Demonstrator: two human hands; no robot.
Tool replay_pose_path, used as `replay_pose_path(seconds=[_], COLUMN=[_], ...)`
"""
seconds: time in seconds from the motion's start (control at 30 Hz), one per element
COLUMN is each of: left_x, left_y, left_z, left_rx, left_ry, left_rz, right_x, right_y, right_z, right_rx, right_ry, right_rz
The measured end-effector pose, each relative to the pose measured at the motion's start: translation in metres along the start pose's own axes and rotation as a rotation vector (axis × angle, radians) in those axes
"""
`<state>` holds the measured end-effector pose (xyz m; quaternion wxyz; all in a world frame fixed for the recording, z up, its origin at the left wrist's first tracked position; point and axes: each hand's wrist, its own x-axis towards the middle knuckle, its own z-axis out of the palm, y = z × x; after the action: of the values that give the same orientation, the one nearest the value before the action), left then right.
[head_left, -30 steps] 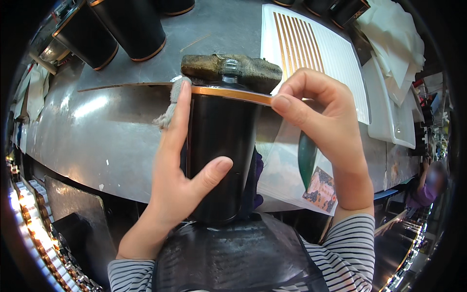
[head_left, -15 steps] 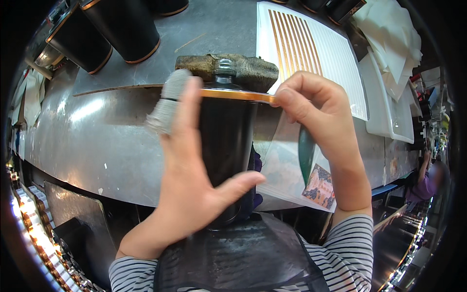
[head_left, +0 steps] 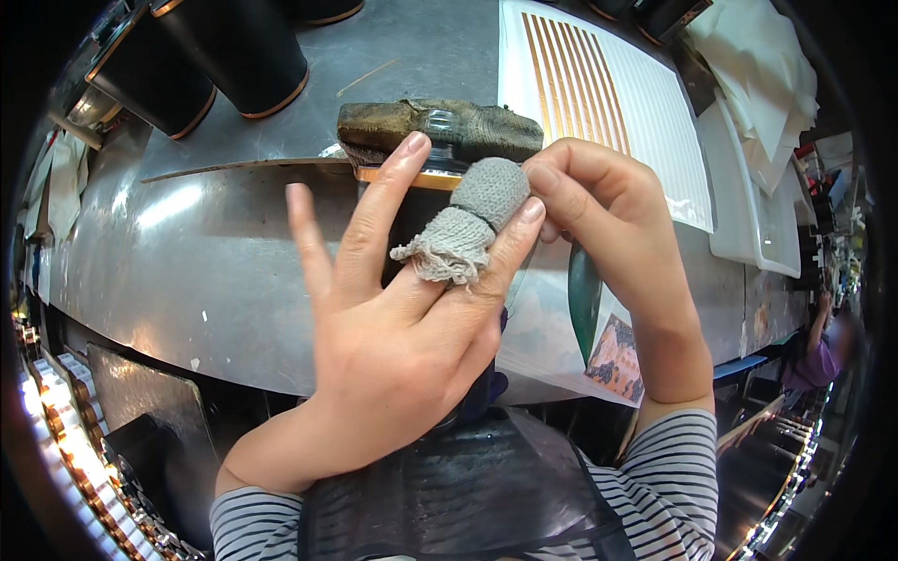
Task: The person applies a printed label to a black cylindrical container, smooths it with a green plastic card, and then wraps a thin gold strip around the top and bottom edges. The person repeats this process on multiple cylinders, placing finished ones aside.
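My left hand point(head_left: 398, 360) is spread over a black cylindrical container point(head_left: 408, 222), which it largely hides. A grey knitted wrap point(head_left: 488, 198) with a frayed end, banded in black, covers one of its fingers. That finger lies across a copper-coloured strip point(head_left: 430, 180) along the container's rim. Thumb and forefinger of my right hand point(head_left: 613, 210) are pinched together at the wrapped fingertip; the strip's far end is hidden there. From under the right palm hangs a green pointed, blade-like tool point(head_left: 584, 304), held by the curled fingers.
Beyond the container lies a worn dark block point(head_left: 383, 126). A white sheet with copper strips point(head_left: 571, 79) is at the back right, beside a white tray point(head_left: 739, 201). Black containers with copper rims point(head_left: 234, 56) stand back left. A person point(head_left: 823, 351) is far right.
My left hand has swung right across the rim, its wrapped finger now reaching the right fingertips. The right hand stays nearly in place; the pinched strip end is now covered.
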<state>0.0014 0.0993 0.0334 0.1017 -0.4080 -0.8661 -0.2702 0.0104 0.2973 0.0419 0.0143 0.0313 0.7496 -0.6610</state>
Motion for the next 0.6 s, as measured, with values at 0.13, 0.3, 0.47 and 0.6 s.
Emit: replay_pose_path(seconds=[0.13, 0.3, 0.47, 0.6], left_x=[-0.016, -0.021, -0.005, -0.004], left_y=[-0.022, -0.027, -0.011, -0.006], left_z=[0.016, 0.009, -0.007, 0.005], left_rx=[-0.787, -0.372, -0.055, -0.201], left_ry=[0.161, 0.2, 0.006, 0.033], left_rz=[-0.366, -0.18, -0.068, -0.089], right_x=[0.001, 0.004, 0.001, -0.011], right_y=[-0.004, -0.004, -0.005, -0.001], right_z=[0.011, 0.013, 0.011, 0.01], right_rx=[-0.071, -0.249, -0.186, -0.104], right_ry=[0.005, -0.01, 0.022, 0.168], right_rz=[-0.097, -0.188, -0.084, -0.07])
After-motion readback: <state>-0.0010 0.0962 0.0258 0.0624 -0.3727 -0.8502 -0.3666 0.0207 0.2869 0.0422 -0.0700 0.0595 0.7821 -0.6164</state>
